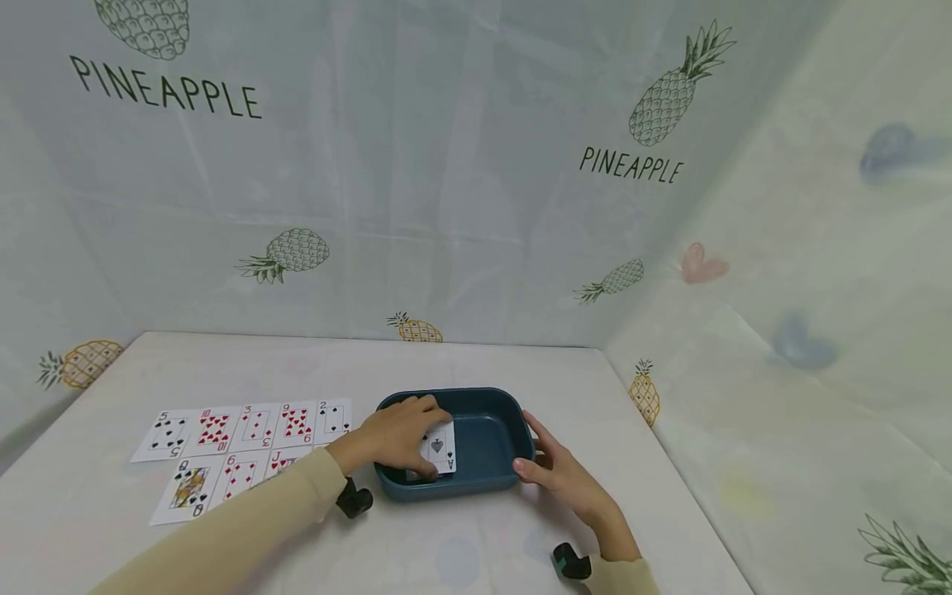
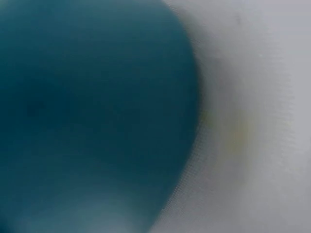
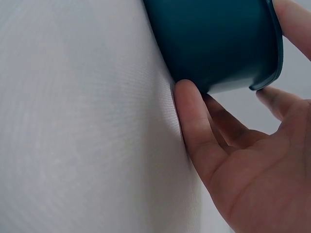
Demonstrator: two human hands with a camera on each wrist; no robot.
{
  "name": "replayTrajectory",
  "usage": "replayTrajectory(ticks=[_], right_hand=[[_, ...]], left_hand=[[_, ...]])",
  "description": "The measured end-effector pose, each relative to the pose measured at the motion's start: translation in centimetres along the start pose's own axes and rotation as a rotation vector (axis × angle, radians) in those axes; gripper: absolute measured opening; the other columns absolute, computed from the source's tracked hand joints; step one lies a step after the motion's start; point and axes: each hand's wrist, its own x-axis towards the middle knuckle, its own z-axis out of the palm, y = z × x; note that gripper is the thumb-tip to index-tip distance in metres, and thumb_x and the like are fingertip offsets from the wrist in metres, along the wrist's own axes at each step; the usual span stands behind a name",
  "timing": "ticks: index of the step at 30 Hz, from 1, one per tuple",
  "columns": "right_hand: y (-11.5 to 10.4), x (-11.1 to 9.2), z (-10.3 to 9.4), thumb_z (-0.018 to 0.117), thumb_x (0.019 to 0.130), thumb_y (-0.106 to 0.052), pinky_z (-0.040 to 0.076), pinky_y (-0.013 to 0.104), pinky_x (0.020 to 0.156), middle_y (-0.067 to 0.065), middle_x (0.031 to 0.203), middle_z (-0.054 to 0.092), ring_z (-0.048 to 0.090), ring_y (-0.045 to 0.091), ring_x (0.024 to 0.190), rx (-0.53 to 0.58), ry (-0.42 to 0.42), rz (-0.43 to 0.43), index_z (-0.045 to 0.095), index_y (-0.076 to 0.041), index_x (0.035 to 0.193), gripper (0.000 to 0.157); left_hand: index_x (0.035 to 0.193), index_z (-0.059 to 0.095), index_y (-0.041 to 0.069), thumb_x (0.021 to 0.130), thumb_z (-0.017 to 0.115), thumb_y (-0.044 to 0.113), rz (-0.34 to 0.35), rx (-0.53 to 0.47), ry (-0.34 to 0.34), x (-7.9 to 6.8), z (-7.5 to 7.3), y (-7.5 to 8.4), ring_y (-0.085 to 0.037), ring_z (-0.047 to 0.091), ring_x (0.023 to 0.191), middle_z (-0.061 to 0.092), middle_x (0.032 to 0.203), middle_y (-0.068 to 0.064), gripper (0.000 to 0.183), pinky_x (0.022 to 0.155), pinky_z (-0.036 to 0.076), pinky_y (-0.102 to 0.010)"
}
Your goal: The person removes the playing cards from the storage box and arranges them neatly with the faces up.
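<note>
A dark blue rectangular dish point(image 1: 487, 442) with rounded corners stands on the table between both hands. My left hand point(image 1: 402, 431) reaches over its left end and grips playing cards between thumb and fingers. The top card, an ace of spades point(image 1: 444, 450), shows face up inside the dish, partly covered by the hand. At the right end, my right hand point(image 1: 561, 479) holds the dish, with the thumb at the rim and fingers along the outer wall. Close up in the right wrist view, the fingertips touch the dish's wall point(image 3: 218, 43) low by the tabletop. The left wrist view is blurred.
Two rows of face-up playing cards point(image 1: 256, 426) lie left of the dish, the near row partly hidden by the left sleeve point(image 1: 245, 529). A white cloth covers the table point(image 1: 461, 554). Pineapple-printed sheets point(image 1: 446, 165) hang behind and at the sides.
</note>
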Motion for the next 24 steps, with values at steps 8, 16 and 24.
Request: replayTrajectory(ticks=[8,16,24], right_hand=[[-0.1,0.0,0.1,0.068,0.104,-0.027,0.053,0.048,0.105,0.026,0.16,0.044,0.057,0.034,0.134,0.001,-0.003,0.009,0.024,-0.033,0.17,0.08],[-0.2,-0.1,0.3,0.069,0.104,-0.029,0.051,0.051,0.107,0.025,0.16,0.044,0.057,0.033,0.134,0.0,0.01,0.021,0.025,-0.033,0.17,0.079],[0.1,0.1,0.2,0.069,0.104,-0.028,0.053,0.042,0.103,0.024,0.159,0.045,0.058,0.031,0.132,0.004,0.001,0.018,0.024,-0.034,0.17,0.08]], left_hand=[[0.146,0.063,0.018,0.08,0.091,0.052,0.042,-0.014,0.035,-0.3,0.0,-0.1,-0.012,0.048,0.097,0.057,0.125,0.004,0.08,0.078,0.048,-0.028],[0.148,0.061,0.017,0.082,0.09,0.048,0.063,-0.061,0.036,-0.4,-0.4,-0.3,-0.012,0.05,0.103,0.056,0.129,0.003,0.079,0.084,0.051,-0.029],[0.151,0.059,0.015,0.081,0.092,0.045,0.07,-0.084,0.06,-0.9,-3.1,-0.3,-0.013,0.049,0.107,0.057,0.132,0.002,0.083,0.086,0.052,-0.031]])
